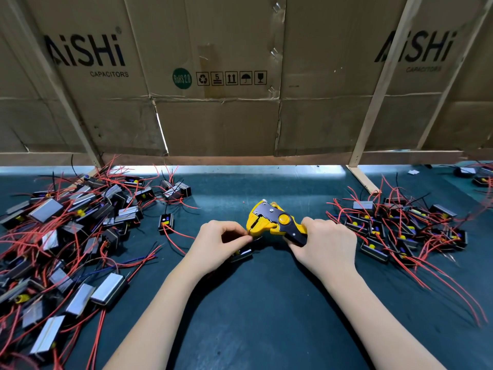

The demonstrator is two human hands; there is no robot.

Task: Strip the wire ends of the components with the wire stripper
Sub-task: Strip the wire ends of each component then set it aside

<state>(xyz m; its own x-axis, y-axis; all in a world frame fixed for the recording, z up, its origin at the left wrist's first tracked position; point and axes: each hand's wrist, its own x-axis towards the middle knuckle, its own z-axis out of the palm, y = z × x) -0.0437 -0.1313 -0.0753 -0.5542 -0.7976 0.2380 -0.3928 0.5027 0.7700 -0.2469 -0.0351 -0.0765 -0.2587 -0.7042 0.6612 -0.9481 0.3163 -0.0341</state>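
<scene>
While the right hand (324, 243) grips the wire stripper (277, 222) handles, the left hand (222, 243) fingers (244, 237) pinch a wire at its mouth; the component (241, 255) rests beneath on the tabletop (266, 303), steadying the feed.

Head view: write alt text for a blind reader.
A right hand grips a yellow wire stripper while the left hand pinches a wire into its nose, over a dark mat with piles of red-wired components either side.
</scene>
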